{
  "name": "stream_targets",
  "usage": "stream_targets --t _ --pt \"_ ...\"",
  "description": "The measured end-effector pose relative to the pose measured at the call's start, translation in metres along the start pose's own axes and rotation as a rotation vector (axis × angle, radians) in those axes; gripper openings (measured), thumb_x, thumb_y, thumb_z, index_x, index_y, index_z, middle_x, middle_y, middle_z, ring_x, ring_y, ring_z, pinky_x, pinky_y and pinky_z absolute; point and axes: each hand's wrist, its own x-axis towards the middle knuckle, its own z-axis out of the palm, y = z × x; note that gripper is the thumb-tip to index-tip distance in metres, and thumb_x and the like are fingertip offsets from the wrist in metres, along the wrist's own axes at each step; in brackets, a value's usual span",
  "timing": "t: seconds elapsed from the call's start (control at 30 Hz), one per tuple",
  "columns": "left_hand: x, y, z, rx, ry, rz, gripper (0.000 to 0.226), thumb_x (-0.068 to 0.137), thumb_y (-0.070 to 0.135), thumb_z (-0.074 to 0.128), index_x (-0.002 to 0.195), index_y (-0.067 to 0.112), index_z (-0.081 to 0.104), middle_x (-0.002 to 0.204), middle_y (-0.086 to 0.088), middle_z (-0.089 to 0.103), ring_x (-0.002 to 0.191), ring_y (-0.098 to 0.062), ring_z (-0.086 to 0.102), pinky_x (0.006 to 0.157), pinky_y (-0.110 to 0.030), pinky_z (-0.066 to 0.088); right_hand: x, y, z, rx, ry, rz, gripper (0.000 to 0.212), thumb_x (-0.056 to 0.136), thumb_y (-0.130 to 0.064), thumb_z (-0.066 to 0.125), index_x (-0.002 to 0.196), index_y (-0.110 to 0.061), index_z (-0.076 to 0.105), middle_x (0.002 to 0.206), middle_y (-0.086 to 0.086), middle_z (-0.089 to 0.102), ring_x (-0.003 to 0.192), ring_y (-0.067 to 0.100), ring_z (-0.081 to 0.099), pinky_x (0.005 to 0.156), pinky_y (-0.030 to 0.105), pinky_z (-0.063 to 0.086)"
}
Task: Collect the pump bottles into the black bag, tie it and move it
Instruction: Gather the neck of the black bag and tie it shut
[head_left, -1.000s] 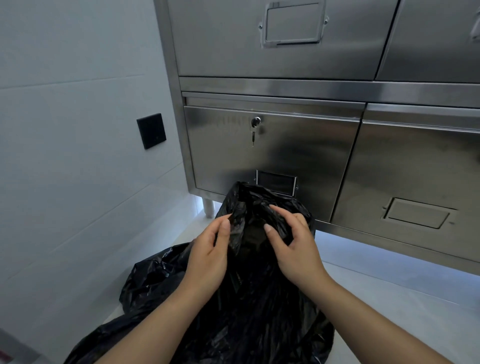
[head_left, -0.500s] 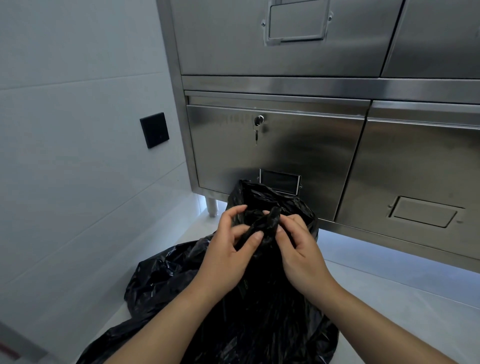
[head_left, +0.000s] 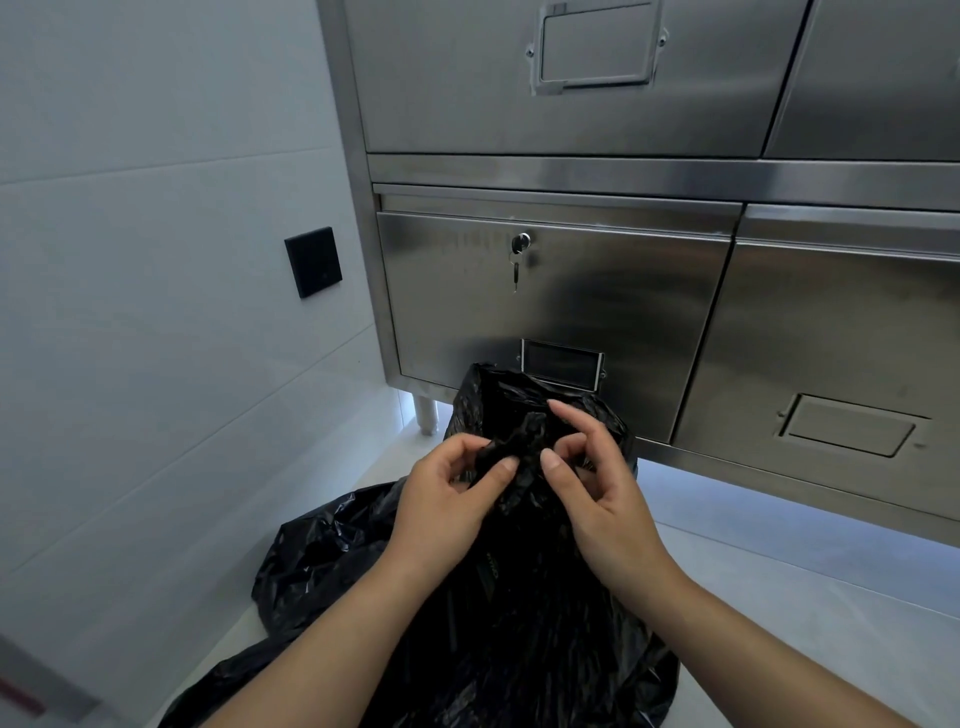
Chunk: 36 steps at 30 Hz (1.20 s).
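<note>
The crinkled black plastic bag (head_left: 498, 597) fills the lower centre of the frame, slumped on the pale smooth floor (head_left: 779, 623) with its gathered neck pulled up to mid-frame in front of the steel cabinet. It looks like thin, glossy film: soft, slippery, with no stiffness of its own, so it will sag around whatever is inside. The pump bottles cannot be seen through it; I would guess they give it a lumpy, shifting weight at the bottom. The place to take it is the bunched neck, where the layers are thick enough not to tear, rather than the loose skirt spreading toward the lower left.

Behind it, the brushed stainless-steel cabinet (head_left: 597, 291) takes the upper right: flat, hard doors with a dull grain, recessed rectangular pulls, and a short round leg (head_left: 425, 415) standing just left of the bag's top. To the left is a wall of large matte grey-white tiles (head_left: 156, 364).

The left hand (head_left: 447, 499) has thumb and fingers pinched shut on a twist of the neck, and the right hand (head_left: 597, 493) pinches the plastic just beside it, forefinger raised over the knot area. Whether a knot is already drawn tight is hard to tell in that black tangle.

Smaller still: a flat black square wall plate (head_left: 313, 261) at centre left, and a small round lock with a dangling key (head_left: 519, 249) on the door above the bag.
</note>
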Motion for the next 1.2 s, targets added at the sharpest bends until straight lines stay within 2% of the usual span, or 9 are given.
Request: stream_targets --t 0.1,0.17,0.3,0.37,0.53,0.77,0.93,1.1,1.2 --pt "0.0 0.0 -0.001 -0.005 -0.025 -0.01 0.009 0.079 0.014 0.074 0.085 0.018 0.068 0.087 -0.002 0.074 0.074 -0.018 0.072 0.067 -0.025 0.058 0.002 0.001 0.003 0.028 0.047 0.034 0.012 0.086 -0.032 0.062 0.095 -0.038 0.064 0.098 0.001 0.061 0.093 0.019 0.061 0.082 0.03 0.05" --pt "-0.001 0.001 -0.001 -0.022 -0.033 -0.019 0.013 0.076 0.013 0.076 0.085 0.018 0.069 0.087 -0.002 0.074 0.075 -0.017 0.072 0.068 -0.022 0.056 0.004 0.001 0.003 0.001 0.077 0.014 0.011 0.086 -0.024 0.064 0.087 -0.036 0.065 0.094 0.001 0.06 0.093 0.023 0.061 0.082 0.032 0.049" --pt "-0.002 0.004 0.002 -0.095 -0.04 -0.012 0.031 0.064 0.034 0.076 0.092 0.022 0.072 0.092 0.002 0.075 0.084 -0.014 0.072 0.072 -0.018 0.054 0.005 0.001 0.0 -0.019 0.093 -0.019 0.015 0.086 -0.021 0.065 0.084 -0.035 0.063 0.089 -0.006 0.057 0.09 0.021 0.06 0.08 0.03 0.048" --pt "-0.002 0.005 0.004 -0.101 0.013 -0.006 0.028 0.066 0.038 0.072 0.089 0.022 0.073 0.089 0.002 0.076 0.086 -0.011 0.071 0.073 -0.017 0.053 0.005 0.002 0.0 -0.025 0.083 -0.007 0.013 0.085 -0.022 0.066 0.083 -0.035 0.063 0.088 -0.007 0.056 0.089 0.019 0.06 0.079 0.029 0.047" --pt "0.0 0.005 0.003 -0.053 0.073 -0.026 0.006 0.079 0.024 0.072 0.081 0.019 0.074 0.078 0.001 0.076 0.076 -0.011 0.072 0.067 -0.014 0.053 0.007 0.001 -0.001 -0.058 0.102 0.021 0.014 0.085 -0.027 0.065 0.078 -0.039 0.061 0.084 -0.008 0.053 0.074 0.009 0.054 0.067 0.016 0.042" --pt "0.002 0.001 -0.006 -0.012 0.075 -0.048 0.005 0.083 0.017 0.069 0.08 0.014 0.071 0.075 -0.001 0.075 0.069 -0.008 0.07 0.063 -0.013 0.051 0.012 -0.001 -0.006 -0.021 0.189 0.046 0.015 0.089 -0.029 0.06 0.075 -0.032 0.057 0.066 -0.017 0.049 0.047 0.001 0.037 0.046 0.013 0.034" --pt "0.001 0.002 -0.011 0.001 -0.06 -0.069 0.015 0.089 0.005 0.06 0.087 0.018 0.068 0.077 0.005 0.073 0.074 -0.008 0.068 0.068 -0.014 0.05 0.011 0.004 -0.003 -0.037 0.184 0.055 0.016 0.089 -0.028 0.06 0.074 -0.033 0.055 0.067 -0.014 0.046 0.045 0.001 0.035 0.044 0.013 0.032" --pt "-0.005 0.006 0.0 0.176 -0.045 0.037 0.013 0.071 0.044 0.074 0.081 0.035 0.072 0.08 0.016 0.073 0.076 0.0 0.068 0.069 -0.012 0.051 0.01 0.011 -0.003 -0.058 0.181 0.067 0.015 0.087 -0.028 0.062 0.074 -0.032 0.056 0.072 -0.007 0.047 0.044 0.001 0.038 0.045 0.013 0.033" --pt "-0.003 0.003 0.003 0.238 0.03 0.041 0.015 0.066 0.042 0.079 0.079 0.039 0.071 0.074 0.019 0.072 0.07 0.001 0.067 0.065 -0.012 0.051 0.01 0.012 -0.004 -0.035 0.178 0.064 0.013 0.086 -0.027 0.063 0.079 -0.035 0.057 0.068 -0.013 0.047 0.043 0.001 0.038 0.044 0.013 0.033"
